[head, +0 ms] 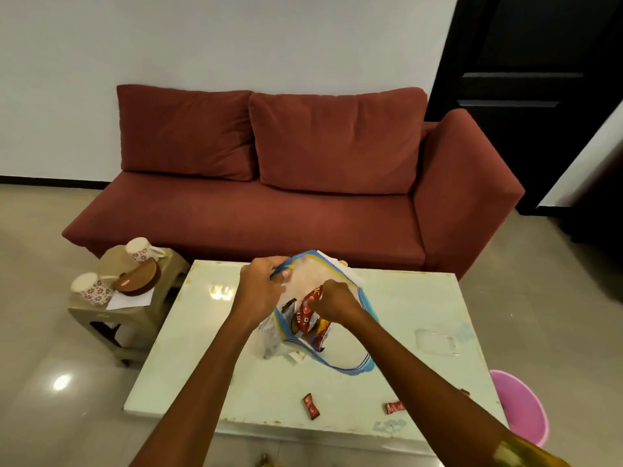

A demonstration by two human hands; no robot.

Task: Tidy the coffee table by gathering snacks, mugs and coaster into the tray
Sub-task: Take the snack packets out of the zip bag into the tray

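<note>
In the bag [340,352], hands [332,303] hide snacks [307,318].

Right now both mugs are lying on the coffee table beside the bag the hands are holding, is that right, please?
Not quite. The two mugs lie on the small stool left of the coffee table, not on it. The head view shows this. Both hands, left and right, do hold the bag.

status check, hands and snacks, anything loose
Left hand gripping zip bag rim. Right hand pinching red snack packet inside it. Two red candies loose on table near front edge.
</note>
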